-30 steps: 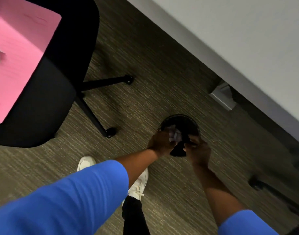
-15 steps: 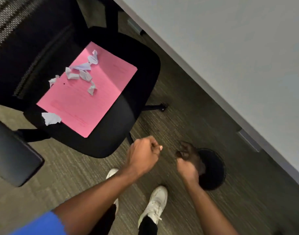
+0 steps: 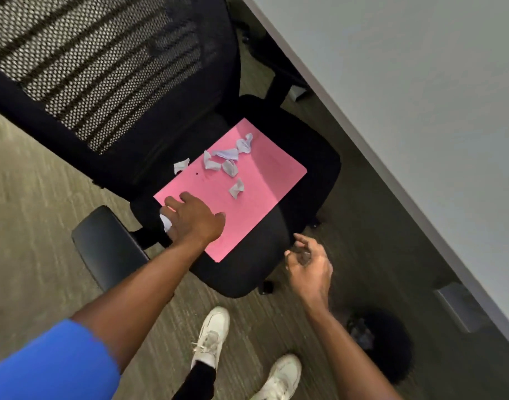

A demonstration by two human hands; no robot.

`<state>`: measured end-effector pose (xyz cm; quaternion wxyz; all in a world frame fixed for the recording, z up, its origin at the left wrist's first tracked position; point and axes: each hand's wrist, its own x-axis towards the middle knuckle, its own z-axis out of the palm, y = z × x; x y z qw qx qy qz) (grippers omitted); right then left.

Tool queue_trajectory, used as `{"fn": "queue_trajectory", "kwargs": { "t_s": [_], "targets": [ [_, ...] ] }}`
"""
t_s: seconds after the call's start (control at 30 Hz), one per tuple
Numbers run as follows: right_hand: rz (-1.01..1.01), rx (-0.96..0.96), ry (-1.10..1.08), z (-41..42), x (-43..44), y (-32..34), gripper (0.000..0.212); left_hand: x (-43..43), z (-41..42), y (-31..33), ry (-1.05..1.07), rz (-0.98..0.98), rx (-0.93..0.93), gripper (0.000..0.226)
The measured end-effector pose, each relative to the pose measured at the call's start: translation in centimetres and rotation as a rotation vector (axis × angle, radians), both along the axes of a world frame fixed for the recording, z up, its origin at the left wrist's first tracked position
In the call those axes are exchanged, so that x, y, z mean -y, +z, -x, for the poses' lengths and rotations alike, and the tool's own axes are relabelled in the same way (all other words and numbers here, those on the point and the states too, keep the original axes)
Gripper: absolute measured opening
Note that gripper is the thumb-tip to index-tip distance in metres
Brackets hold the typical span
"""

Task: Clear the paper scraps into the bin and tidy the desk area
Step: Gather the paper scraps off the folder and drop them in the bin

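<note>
Pink paper [image 3: 247, 194] lies on the black chair seat [image 3: 313, 157] in my head view. My left hand [image 3: 194, 219] rests on its near corner, fingers closing over a white scrap [image 3: 166, 223]. More scraps [image 3: 228, 161] lie just beyond it. My right hand [image 3: 309, 268] hangs loosely curled, empty, with the bin [image 3: 391, 350] below it.

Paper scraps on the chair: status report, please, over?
Left hand closing on a scrap at the pink sheet edge. Right hand loose, empty. Several scraps remain on the sheet. Bin on the floor by right arm, path clear.
</note>
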<state>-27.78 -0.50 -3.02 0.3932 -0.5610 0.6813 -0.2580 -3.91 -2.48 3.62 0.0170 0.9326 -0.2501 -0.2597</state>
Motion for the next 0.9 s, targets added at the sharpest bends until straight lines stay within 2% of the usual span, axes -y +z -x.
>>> {"fn": "queue_trajectory", "kwargs": {
  "t_s": [0.07, 0.17, 0.33, 0.47, 0.57, 0.73, 0.9],
  "targets": [
    [0.016, 0.002, 0.041, -2.0, 0.8, 0.5, 0.043, 0.8, -2.2, -0.8, 0.085, -0.067, -0.041, 0.105],
    [0.028, -0.041, 0.144, -4.9, 1.9, 0.9, 0.049, 1.4, -4.9, -2.5, 0.129, -0.186, -0.01, 0.107],
    [0.052, -0.081, 0.251, -9.5, 4.3, 1.3, 0.059, 1.6, -7.7, -4.7, 0.127, -0.294, 0.014, 0.086],
    [0.053, -0.099, 0.287, -12.0, 6.0, 1.1, 0.06, 1.3, -9.1, -5.5, -0.004, -0.316, 0.092, 0.073],
    [0.023, -0.109, 0.28, -13.3, 6.7, 0.9, 0.06, 1.0, -9.7, -5.4, 0.016, -0.244, 0.091, 0.073],
    [0.023, -0.13, 0.293, -14.9, 7.7, 0.8, 0.056, 0.5, -10.6, -3.9, 0.153, -0.04, -0.015, 0.081],
    [0.054, -0.251, 0.339, -16.0, 9.0, 0.6, 0.067, 1.5, -10.8, -1.6, 0.032, 0.157, 0.002, 0.069]
  ]
}}
